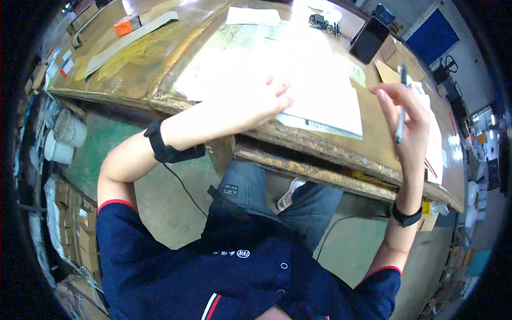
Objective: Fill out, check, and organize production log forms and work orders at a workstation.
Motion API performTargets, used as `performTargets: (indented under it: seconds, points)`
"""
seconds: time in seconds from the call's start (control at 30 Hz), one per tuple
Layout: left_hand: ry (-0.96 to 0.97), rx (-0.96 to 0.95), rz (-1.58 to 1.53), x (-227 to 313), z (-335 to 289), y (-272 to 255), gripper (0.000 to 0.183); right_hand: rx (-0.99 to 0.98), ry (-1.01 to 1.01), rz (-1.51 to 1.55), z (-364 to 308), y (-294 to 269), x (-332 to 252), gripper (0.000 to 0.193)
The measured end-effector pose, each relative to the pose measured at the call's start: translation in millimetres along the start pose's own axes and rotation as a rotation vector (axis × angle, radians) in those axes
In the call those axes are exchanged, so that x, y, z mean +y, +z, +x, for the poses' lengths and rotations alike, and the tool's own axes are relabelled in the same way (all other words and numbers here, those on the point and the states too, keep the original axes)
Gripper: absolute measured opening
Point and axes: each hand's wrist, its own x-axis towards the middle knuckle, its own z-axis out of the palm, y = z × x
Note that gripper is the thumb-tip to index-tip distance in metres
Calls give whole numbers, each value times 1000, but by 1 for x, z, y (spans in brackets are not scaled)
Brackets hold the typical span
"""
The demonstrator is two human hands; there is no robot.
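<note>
Right hand [413, 120] holds pen [400, 131] (shirt [160, 272] bears lettering [242, 254])

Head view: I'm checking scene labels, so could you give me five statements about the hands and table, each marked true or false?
1. The right hand holds a pen. True.
2. The left hand hangs below the table edge. False: it is over the white paper.
3. An orange box lies on the table's right side. False: it lies on the left.
4. Each arm wears a black band. True.
5. A dark flat device is at the table's far left. False: it is toward the right.
</note>
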Motion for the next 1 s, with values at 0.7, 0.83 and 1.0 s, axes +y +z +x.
performTargets:
  seconds: [0.7,0.83,1.0]
  points:
    - [438,83,82,-25,32,-15,34,-374,-284,-175,232,269,90,58]
    - [410,126,58,-26,26,-8,35,-441,-422,-299,236,279,86,40]
    - [415,108,69,-22,24,-2,36,-433,-646,-355,241,275,82,30]
